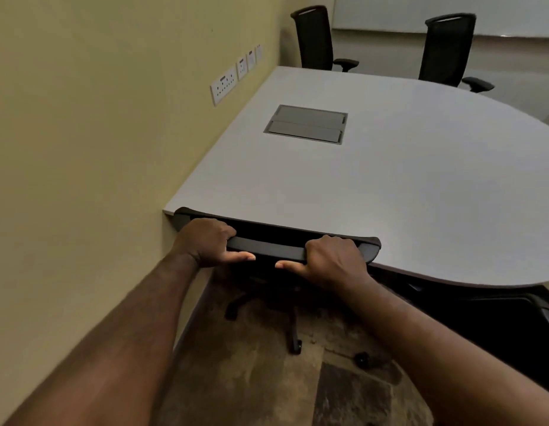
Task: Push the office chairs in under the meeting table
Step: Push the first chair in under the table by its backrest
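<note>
Chair backrest top bar (276, 245): both hands wrapped on it, fingers curled over, thumbs pointing inward below. Left hand (207, 241) grips near the bar's wall end, right hand (331, 256) near its other end. Near office chair (267, 290) sits at the tabletop's near edge, by the corner against the wall (82, 149); backrest touching or just at the meeting table (390, 186) edge, star base and casters (296, 345) showing below on the carpet. Step in hand: final push of this chair, looks almost fully in. Next: release, move to another chair. Two far chairs (316, 38) (448, 47) stand at the far edge, seemingly tucked in. Dark chair part (513, 318) sits at the right, under the curved edge. Closed cable hatch (307, 124) in the tabletop.
</note>
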Available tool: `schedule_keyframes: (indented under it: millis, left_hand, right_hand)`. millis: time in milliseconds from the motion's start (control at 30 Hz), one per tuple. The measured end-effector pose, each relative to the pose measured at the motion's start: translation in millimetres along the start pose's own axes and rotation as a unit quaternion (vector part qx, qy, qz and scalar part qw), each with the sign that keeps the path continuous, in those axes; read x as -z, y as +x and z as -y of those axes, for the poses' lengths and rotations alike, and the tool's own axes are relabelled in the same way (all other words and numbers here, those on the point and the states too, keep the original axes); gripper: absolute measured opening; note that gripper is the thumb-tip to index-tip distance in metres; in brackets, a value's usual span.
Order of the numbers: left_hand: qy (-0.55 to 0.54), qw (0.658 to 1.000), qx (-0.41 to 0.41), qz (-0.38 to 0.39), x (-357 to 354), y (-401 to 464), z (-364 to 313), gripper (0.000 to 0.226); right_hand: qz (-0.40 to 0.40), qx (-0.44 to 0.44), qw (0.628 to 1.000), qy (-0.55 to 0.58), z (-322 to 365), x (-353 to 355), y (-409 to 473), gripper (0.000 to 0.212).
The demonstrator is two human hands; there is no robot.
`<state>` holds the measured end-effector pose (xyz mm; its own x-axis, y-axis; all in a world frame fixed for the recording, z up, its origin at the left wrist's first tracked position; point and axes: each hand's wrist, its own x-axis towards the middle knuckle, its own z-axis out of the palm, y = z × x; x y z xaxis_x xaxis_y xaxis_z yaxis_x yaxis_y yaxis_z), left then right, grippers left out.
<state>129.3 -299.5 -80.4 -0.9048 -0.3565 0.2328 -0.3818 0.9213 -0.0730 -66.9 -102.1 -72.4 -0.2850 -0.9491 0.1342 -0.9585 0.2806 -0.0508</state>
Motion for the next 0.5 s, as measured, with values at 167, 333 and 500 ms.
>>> schedule_keyframes:
  millis: [167,333,500]
  left_hand:
    - [0.0,1.0,-0.007,0.009,-5,8,19,0.09]
    - [0.0,1.0,-0.015,0.011,-9,10,35,0.09]
    - [0.002,1.0,-0.027,0.007,-11,13,44,0.087]
  right_hand:
    - [0.0,-0.009,1.0,0.0,10,-3,11,0.082]
    - [-0.004,-0.015,1.0,0.003,19,-6,20,0.083]
    - [-0.012,-0.018,1.0,-0.003,23,-7,27,0.085]
